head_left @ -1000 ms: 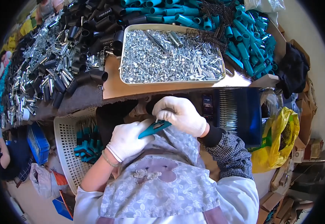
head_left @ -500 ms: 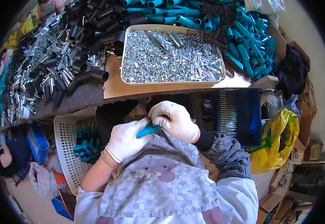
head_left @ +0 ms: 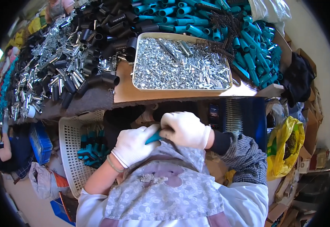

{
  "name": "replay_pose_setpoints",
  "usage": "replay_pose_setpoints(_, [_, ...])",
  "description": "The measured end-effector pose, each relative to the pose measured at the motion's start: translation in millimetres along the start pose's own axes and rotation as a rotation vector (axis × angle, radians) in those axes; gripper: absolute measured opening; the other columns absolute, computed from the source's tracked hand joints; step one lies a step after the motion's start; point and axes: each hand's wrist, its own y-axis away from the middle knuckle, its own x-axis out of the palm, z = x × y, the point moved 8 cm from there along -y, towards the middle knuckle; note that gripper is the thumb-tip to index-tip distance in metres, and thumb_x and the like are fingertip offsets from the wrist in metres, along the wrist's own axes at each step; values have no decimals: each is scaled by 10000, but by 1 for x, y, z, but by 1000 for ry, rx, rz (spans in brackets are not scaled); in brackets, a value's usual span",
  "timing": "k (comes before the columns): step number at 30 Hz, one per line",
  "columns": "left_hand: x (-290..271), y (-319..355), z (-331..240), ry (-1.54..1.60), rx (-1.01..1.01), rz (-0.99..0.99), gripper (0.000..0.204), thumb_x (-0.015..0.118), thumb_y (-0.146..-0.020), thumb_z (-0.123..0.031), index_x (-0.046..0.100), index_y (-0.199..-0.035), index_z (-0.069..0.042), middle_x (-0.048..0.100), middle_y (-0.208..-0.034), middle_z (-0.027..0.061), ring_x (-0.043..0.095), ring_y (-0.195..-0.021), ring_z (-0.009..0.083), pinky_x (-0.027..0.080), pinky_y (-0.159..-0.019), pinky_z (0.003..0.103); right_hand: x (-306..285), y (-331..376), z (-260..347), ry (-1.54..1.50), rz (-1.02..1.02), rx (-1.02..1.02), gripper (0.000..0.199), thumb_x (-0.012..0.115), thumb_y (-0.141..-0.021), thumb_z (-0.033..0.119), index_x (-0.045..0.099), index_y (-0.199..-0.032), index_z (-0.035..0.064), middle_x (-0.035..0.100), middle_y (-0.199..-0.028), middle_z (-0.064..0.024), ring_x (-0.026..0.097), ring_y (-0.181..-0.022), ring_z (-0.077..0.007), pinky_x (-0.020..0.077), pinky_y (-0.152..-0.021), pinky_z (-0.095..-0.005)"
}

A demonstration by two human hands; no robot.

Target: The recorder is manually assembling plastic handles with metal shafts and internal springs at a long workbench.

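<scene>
Both gloved hands meet over the apron, the left hand (head_left: pixel 134 145) and right hand (head_left: pixel 186 129) each curled tight around a teal tube (head_left: pixel 153 137) held between them, just below the tray (head_left: pixel 180 89) of screws.

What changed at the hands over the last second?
The right hand slid left over the teal plastic tube, now covering most of it; a second ago more of the tube showed. The left hand kept its grip. The metal tray of silver parts and white basket stayed put.
</scene>
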Motion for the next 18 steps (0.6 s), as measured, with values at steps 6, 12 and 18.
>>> replay_pose_setpoints(6, [15, 11, -12, -39, 72, 90, 381, 694, -878, -389, 627, -1172, -156, 653, -773, 82, 691, -660, 288, 539, -551, 414, 34, -2, -31, -413, 597, 182, 341, 832, -772, 286, 657, -849, 4, 626, -702, -49, 572, -674, -119, 469, -601, -326])
replay_pose_setpoints(12, [18, 13, -4, -40, 31, 139, 353, 700, -872, -339, 635, -1153, -136, 652, -825, 94, 689, -701, 301, 547, -587, 415, 33, -2, -24, -284, 374, 170, 363, 851, -742, 295, 651, -845, 10, 656, -735, -114, 640, -688, -226, 502, -637, -363])
replay_pose_setpoints(18, [-15, 10, 9, 63, 24, -200, 426, 727, -749, -166, 679, -1170, -120, 659, -952, 96, 653, -889, 320, 541, -733, 422, -66, -43, -8, 181, -321, -53, 170, 728, -859, 193, 728, -987, 80, 695, -904, -140, 682, -876, -359, 544, -781, -431])
